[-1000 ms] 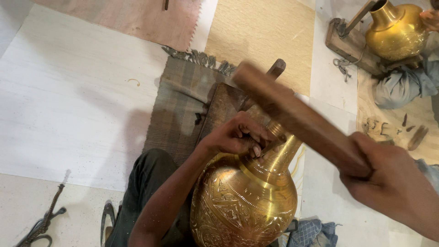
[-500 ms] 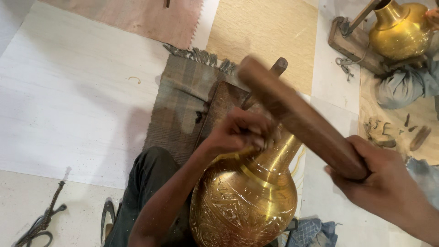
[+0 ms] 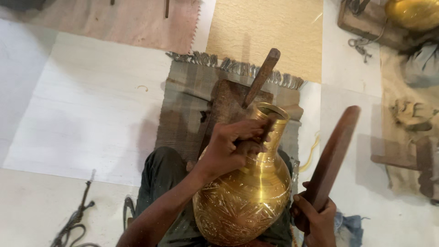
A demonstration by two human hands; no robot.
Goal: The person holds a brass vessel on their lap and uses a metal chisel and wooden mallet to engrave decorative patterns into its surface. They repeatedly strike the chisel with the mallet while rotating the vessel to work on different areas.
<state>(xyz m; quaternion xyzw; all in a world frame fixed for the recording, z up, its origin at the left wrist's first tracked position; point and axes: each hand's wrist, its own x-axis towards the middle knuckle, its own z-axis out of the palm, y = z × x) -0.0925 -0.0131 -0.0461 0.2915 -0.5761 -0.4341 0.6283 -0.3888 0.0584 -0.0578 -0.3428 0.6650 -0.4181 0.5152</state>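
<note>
**Brass vase braced on lap, baton raised off to the side**

While the person sits on the floor, the engraved brass vase (image 3: 244,196) lies tilted across their lap, mouth pointing away, toward the fringed mat (image 3: 192,100).

- Left hand (image 3: 233,148): grip closed around the vase's neck just under the flared rim, seemingly pinching a small tool against it; too small to tell which tool.
- Right hand (image 3: 315,219): grip closed tight on the low end of a long wooden baton (image 3: 334,155), which stands up and clear of the vase, not touching it.
- A wooden stake (image 3: 261,77) sticks out past the vase mouth, over a dark wooden block (image 3: 224,103) on the mat.

Handling, my read: rigid thin-wall metal, probably moderately heavy, polished so likely slippery. The belly is chased all over and would dent or scuff under a hard squeeze. The neck is the sensible hold: narrow, ribbed, and the rim stops the hand sliding off. Support the belly from below.

Nearby: cord (image 3: 73,219) on the floor at left, blue cloth (image 3: 350,224) by the right hand.
</note>
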